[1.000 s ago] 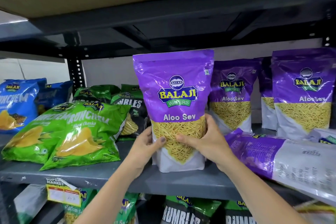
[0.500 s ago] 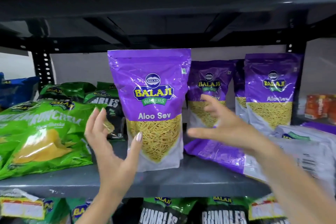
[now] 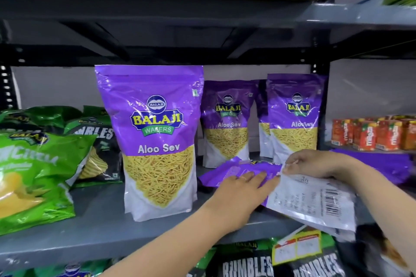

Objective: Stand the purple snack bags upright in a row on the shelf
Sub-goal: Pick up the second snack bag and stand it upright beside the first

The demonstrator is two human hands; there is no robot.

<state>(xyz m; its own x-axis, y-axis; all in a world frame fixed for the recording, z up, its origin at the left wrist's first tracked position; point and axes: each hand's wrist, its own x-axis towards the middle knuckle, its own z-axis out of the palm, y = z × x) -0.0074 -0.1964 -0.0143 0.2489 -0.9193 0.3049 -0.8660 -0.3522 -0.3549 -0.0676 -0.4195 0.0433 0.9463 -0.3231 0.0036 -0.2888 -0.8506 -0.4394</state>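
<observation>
Lying flat, back side up, on the grey metal shelf [image 3: 108, 227]: a glossy purple-and-white Aloo Sev snack pouch [image 3: 301, 195], long axis running left to right, purple top end toward the middle of the shelf, white barcoded bottom end overhanging the front edge at the right. Just left of it, standing upright and untouched, a tall purple foil Aloo Sev bag [image 3: 155, 141]; behind, more purple bags upright near the back wall [image 3: 226, 123]. Left hand [image 3: 238, 191] resting palm down on the purple end, fingers together and extended, pressing rather than gripping. Right hand [image 3: 315, 164] nearer the white end, thumb and fingertips pinched on the pouch's far edge. Likely next: lifting and swinging the purple end up, then setting the white base down beside the front bag.
</observation>
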